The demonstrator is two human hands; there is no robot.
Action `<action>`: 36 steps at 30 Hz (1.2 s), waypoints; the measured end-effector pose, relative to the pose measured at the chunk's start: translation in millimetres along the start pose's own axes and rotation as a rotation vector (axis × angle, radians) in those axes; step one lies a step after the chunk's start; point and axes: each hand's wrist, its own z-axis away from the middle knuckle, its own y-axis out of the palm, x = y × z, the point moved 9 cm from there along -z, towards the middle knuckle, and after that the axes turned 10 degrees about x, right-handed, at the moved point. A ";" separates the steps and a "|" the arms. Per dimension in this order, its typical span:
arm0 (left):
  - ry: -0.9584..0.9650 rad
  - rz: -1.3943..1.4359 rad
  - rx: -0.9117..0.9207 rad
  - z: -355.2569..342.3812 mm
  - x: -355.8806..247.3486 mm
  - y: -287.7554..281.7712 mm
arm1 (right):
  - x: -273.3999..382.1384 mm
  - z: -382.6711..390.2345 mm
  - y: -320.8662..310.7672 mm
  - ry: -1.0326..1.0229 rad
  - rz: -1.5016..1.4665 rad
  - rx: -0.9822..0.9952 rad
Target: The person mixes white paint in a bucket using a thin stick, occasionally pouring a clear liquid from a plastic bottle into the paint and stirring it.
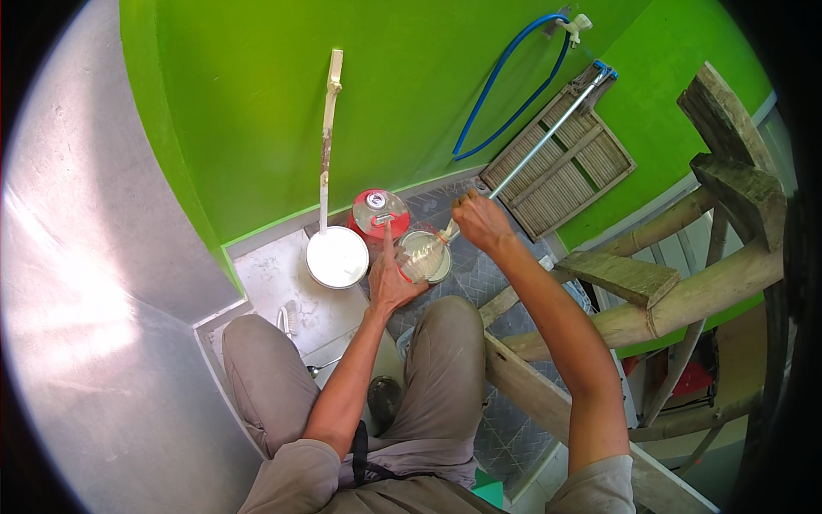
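Note:
My left hand [390, 281] grips a clear plastic bottle-like container [421, 258] with red bands, tilted over a round pale tub [439, 270]; its index finger is stretched up toward a red-labelled can [364, 221] behind. My right hand [479, 221] is closed above the container's upper end, where a cream piece [448, 232] shows; what exactly its fingers hold is unclear. A silver pole [548, 137] with a blue head reaches down behind that hand. To the left stands a white bucket [336, 255].
A bamboo ladder [711, 278] crowds my right side. A slatted bamboo panel [548, 171] leans on the green wall, near a blue hose [486, 94] on a tap. A narrow cream strip [330, 120] rises behind the bucket. A white brush [287, 317] lies by my left knee; a grey wall stands left.

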 end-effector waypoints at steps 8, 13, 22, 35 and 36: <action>0.010 -0.013 0.004 -1.2 -1.6 1.0 | 1.1 1.0 -1.7 -0.006 0.029 0.013; 0.005 -0.006 0.005 -1.6 -0.6 1.4 | 2.4 0.5 0.2 -0.007 0.019 0.019; 0.006 -0.007 0.010 -1.6 -1.1 0.8 | 5.2 -0.3 0.9 -0.017 0.046 0.022; 0.010 -0.005 0.007 -2.0 -1.0 0.0 | 13.1 0.5 2.2 -0.038 0.026 0.018; 0.009 -0.004 0.008 -2.0 -1.7 0.0 | 13.0 0.9 2.2 -0.038 0.030 0.014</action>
